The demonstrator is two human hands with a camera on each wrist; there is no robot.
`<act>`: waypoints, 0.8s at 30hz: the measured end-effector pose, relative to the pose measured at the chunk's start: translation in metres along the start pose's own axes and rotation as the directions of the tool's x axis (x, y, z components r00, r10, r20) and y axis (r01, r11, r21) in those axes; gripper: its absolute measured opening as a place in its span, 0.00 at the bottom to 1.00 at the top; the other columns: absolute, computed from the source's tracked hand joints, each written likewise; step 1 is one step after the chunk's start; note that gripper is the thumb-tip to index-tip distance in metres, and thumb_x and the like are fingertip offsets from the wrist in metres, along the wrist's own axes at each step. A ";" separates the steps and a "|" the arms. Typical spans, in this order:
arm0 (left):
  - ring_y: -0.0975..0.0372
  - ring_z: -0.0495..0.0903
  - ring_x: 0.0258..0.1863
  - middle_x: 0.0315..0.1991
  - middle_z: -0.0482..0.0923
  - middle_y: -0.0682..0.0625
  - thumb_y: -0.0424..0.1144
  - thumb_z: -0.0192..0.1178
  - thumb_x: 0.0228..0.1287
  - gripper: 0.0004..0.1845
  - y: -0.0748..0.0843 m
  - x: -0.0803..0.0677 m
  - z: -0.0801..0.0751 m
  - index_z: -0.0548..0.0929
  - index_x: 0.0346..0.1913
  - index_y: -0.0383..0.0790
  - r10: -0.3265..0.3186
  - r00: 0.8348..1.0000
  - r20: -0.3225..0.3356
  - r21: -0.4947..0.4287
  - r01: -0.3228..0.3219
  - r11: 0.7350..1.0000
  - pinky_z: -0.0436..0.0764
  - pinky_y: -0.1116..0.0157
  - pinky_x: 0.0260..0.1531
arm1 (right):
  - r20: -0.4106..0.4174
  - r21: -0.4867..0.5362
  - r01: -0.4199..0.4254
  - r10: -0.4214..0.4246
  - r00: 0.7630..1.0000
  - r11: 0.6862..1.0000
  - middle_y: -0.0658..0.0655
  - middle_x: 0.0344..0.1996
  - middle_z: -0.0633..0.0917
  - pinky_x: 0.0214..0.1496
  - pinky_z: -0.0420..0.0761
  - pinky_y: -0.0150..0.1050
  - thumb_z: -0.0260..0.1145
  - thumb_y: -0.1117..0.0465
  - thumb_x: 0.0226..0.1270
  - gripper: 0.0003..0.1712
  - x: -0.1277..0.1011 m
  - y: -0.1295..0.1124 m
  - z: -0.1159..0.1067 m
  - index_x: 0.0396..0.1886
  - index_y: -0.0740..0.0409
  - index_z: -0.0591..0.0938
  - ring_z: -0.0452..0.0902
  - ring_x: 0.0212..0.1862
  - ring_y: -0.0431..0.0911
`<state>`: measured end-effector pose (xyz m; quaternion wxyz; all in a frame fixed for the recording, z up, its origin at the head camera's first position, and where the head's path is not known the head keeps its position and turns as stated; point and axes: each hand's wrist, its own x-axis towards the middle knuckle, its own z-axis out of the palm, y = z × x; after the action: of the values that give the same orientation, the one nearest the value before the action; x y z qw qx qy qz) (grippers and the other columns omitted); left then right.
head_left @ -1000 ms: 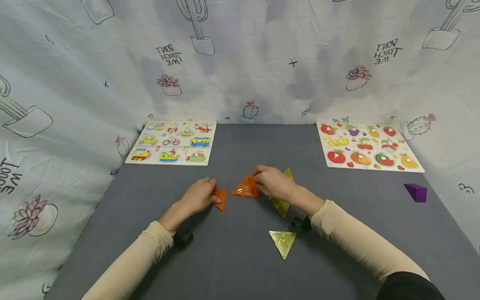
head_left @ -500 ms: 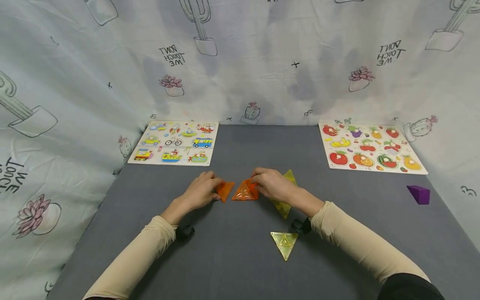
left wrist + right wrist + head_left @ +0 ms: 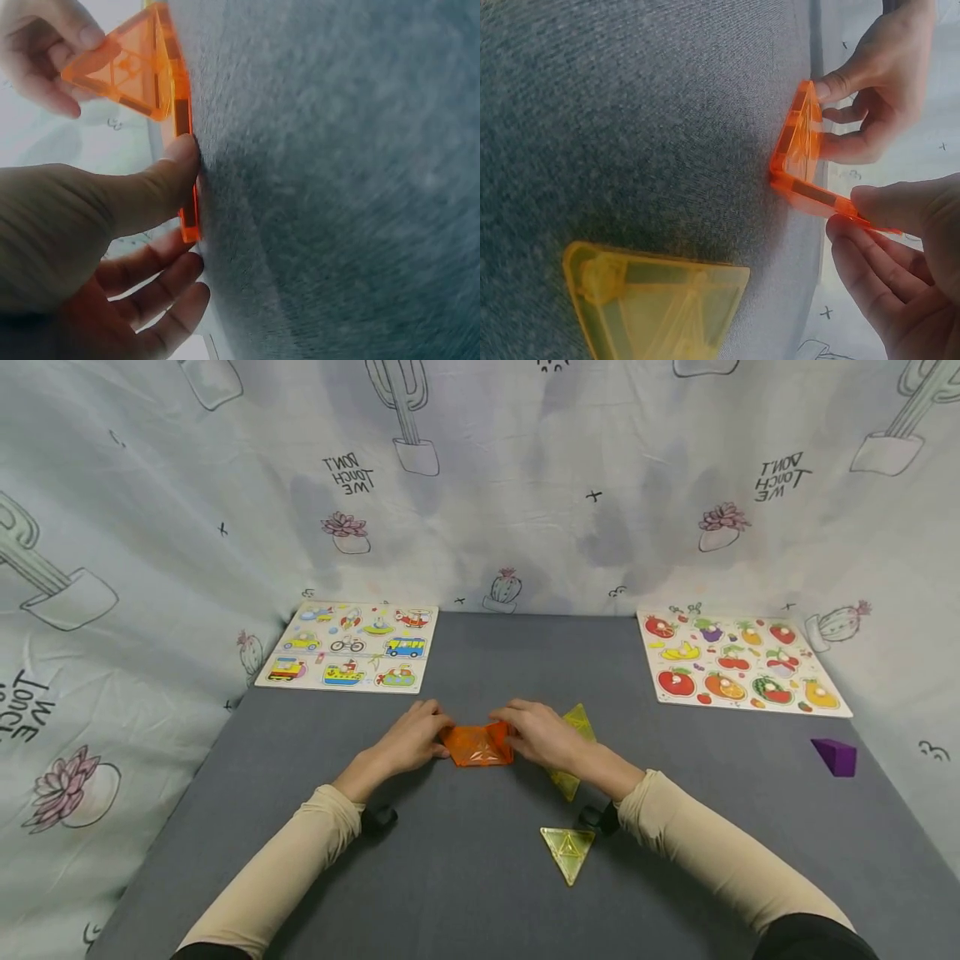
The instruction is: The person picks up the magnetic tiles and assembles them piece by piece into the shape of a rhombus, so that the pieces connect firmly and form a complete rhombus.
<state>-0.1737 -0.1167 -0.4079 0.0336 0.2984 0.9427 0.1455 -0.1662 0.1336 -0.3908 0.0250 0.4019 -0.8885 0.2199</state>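
Orange see-through triangular magnetic tiles lie at the table's middle, edges touching in a row. At their left end, my left hand pinches a flat tile between thumb and fingers, low against the cloth. My right hand pinches another orange tile, tilted up from the flat ones along their right side. Both hands show in each wrist view. Yellow triangular tiles lie partly hidden beneath the right hand and wrist. A single yellow tile lies flat nearer the front.
A vehicle puzzle board lies at the back left and a fruit puzzle board at the back right. A purple wedge-shaped block sits near the right edge. A cactus-print curtain hangs behind the grey table.
My left hand has brought its orange tile rightward and turned it, so it now meets the middle orange tiles. The right hand keeps its pinch with little movement.
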 end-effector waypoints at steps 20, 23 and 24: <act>0.63 0.79 0.35 0.37 0.83 0.46 0.32 0.67 0.60 0.13 -0.001 0.011 -0.015 0.83 0.48 0.36 -0.037 0.997 0.067 -0.461 0.064 0.885 0.77 0.68 0.36 | 0.017 0.049 -0.021 0.021 1.000 0.999 0.62 0.47 0.87 0.44 0.85 0.40 0.69 0.67 0.63 0.21 0.002 -0.003 0.002 0.56 0.65 0.81 0.86 0.43 0.48; 0.63 0.79 0.35 0.37 0.83 0.47 0.32 0.66 0.61 0.14 0.010 0.011 -0.015 0.83 0.50 0.35 -0.007 0.999 0.041 -0.434 0.025 0.900 0.77 0.68 0.35 | 0.005 0.043 -0.014 0.014 1.000 0.999 0.62 0.46 0.87 0.43 0.85 0.40 0.69 0.68 0.62 0.23 0.002 -0.003 0.004 0.58 0.66 0.80 0.86 0.42 0.48; 0.63 0.79 0.35 0.36 0.83 0.47 0.32 0.66 0.61 0.14 0.013 0.011 -0.014 0.83 0.50 0.35 0.006 0.999 0.034 -0.420 0.009 0.907 0.77 0.68 0.35 | 0.001 0.039 -0.010 0.010 1.000 0.999 0.62 0.45 0.87 0.42 0.85 0.39 0.69 0.68 0.62 0.24 0.002 -0.004 0.004 0.59 0.66 0.79 0.86 0.41 0.48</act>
<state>-0.1781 -0.1037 -0.3902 0.1132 0.2858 0.8888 0.3398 -0.1643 0.1281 -0.3930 0.0160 0.3981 -0.8860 0.2371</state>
